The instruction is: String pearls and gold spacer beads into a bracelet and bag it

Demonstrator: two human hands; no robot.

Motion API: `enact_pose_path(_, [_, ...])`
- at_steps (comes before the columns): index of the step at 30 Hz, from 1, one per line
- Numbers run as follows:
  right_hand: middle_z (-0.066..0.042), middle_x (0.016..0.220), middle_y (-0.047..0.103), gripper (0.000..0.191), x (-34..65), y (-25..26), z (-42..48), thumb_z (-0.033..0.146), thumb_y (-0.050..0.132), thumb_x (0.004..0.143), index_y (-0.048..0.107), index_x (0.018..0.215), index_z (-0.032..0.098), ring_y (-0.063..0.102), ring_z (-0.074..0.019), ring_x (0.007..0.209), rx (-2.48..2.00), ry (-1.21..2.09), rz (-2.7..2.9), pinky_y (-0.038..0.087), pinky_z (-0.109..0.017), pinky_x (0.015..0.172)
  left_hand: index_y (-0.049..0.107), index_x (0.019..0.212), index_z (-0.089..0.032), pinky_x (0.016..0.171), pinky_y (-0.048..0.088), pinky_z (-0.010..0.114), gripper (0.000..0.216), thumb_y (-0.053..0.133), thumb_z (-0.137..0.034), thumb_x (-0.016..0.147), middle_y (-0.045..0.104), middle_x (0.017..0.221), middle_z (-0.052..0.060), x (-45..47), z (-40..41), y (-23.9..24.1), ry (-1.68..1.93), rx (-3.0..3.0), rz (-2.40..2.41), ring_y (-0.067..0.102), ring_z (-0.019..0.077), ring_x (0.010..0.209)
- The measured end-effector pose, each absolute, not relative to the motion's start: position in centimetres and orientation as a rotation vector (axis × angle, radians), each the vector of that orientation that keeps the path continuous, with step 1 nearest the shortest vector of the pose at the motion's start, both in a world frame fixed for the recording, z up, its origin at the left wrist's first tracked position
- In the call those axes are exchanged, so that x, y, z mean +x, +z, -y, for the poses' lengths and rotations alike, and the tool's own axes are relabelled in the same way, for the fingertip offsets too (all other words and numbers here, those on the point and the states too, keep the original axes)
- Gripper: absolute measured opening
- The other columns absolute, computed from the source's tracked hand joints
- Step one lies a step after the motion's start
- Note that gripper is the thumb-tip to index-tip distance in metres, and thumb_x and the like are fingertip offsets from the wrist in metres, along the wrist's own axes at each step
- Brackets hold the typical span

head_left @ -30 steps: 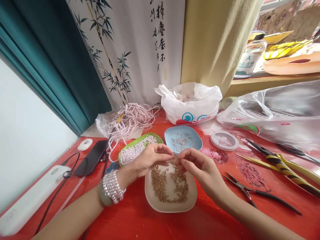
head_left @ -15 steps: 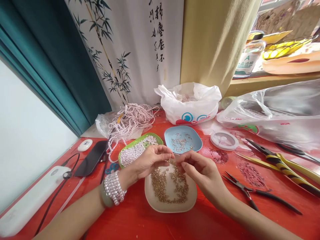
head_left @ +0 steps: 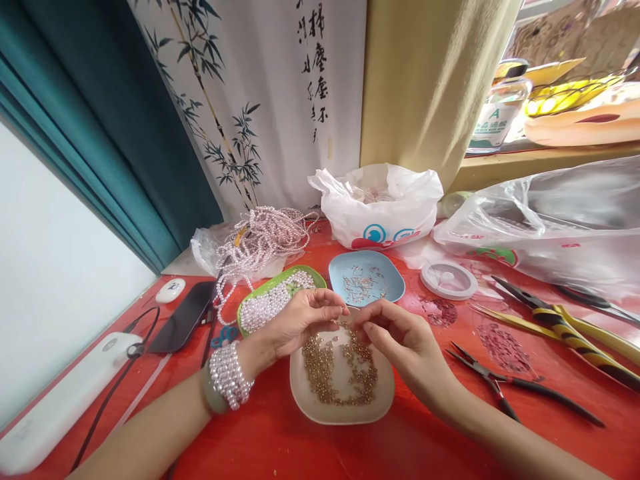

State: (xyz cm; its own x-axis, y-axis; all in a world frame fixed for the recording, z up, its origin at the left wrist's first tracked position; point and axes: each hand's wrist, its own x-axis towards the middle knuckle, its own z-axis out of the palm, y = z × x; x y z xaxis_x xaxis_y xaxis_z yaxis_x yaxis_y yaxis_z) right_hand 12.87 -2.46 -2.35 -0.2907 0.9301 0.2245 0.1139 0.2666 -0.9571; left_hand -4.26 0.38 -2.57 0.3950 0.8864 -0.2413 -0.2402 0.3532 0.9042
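Observation:
My left hand (head_left: 310, 320) is closed in a pinch above a cream tray (head_left: 343, 415) of small gold beads (head_left: 320, 377). Facing it, my right hand (head_left: 395, 333) pinches too, thumb against forefinger, over the tray's far right side. The fingertips of both hands are close together; whatever lies between them is too small to make out. Just behind sits a blue tray (head_left: 337, 267) holding thin metal pins (head_left: 361, 288). A green tray (head_left: 320, 275) of pearly beads (head_left: 265, 307) is partly covered by my left hand. A pearl bracelet (head_left: 230, 377) wraps my left wrist.
Strings of pink pearls (head_left: 270, 233) are heaped at the back left. To the right lie black-handled pliers (head_left: 493, 380), yellow-and-black pliers (head_left: 560, 327) and a round clear lid (head_left: 449, 280). Plastic bags (head_left: 380, 207) stand behind. A phone (head_left: 185, 317) and a white power strip (head_left: 70, 400) are left.

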Motion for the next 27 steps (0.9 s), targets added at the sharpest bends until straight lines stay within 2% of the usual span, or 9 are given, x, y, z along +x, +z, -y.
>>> enact_pose_path(11, [0.0, 0.063, 0.054, 0.013, 12.91, -2.76, 2.35, 0.019, 0.044, 0.075, 0.056, 0.07, 0.018, 0.049, -0.0122, 0.058, -0.967, 1.113, 1.641, 0.041, -0.025, 0.054, 0.062, 0.072, -0.01, 0.061, 0.044, 0.018, 0.012, 0.072, -0.013, 0.065, 0.059, 0.072, 0.001, -4.3, -0.31, -2.66, 0.859, 0.923, -0.845, 0.056, 0.0061, 0.064])
enact_pose_path(27, [0.0, 0.064, 0.055, 0.013, 12.92, -2.75, 2.38, 0.018, 0.043, 0.074, 0.056, 0.071, 0.018, 0.049, -0.0122, 0.058, -0.992, 1.102, 1.645, 0.041, -0.025, 0.055, 0.063, 0.07, -0.011, 0.061, 0.043, 0.019, 0.014, 0.074, -0.014, 0.061, 0.059, 0.07, 0.001, -4.28, -0.37, -2.76, 0.872, 0.932, -0.869, 0.055, 0.0069, 0.063])
